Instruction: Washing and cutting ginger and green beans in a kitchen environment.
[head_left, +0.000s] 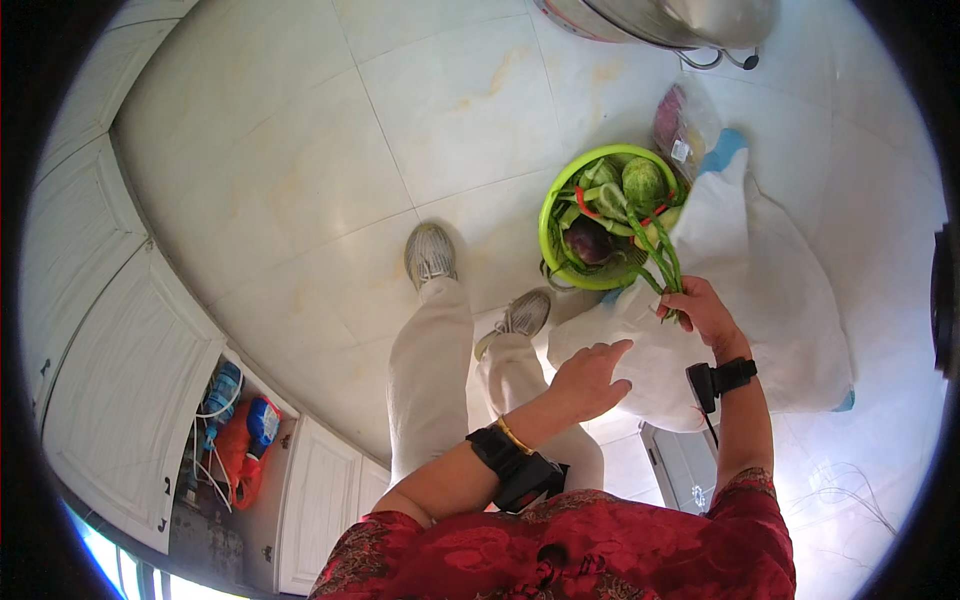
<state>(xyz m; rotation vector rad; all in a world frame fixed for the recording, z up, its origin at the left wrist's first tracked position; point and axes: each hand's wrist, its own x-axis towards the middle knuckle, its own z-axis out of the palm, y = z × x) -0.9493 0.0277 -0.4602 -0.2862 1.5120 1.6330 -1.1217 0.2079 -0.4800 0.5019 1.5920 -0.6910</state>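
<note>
My right hand (699, 309) grips the lower ends of several long green beans (661, 251), whose other ends reach over a lime-green plastic basket (549, 225). In the basket lie a dark purple eggplant (589, 241), a round green vegetable (643, 184), red chili peppers (584, 202) and other green vegetables. My left hand (592, 380) is held in the air, empty, its fingers apart, to the lower left of the right hand. Under and beside both hands spreads a large white sack (780, 300) with blue corners, touching the basket.
Beyond the basket is a clear plastic bag (679, 124) with something reddish-purple inside. A metal pot (675, 22) stands at the top. My shoes (430, 255) are on the tiled floor left of the basket. White cabinets (135, 390) line the left, one compartment open with bottles and an orange bag (238, 450).
</note>
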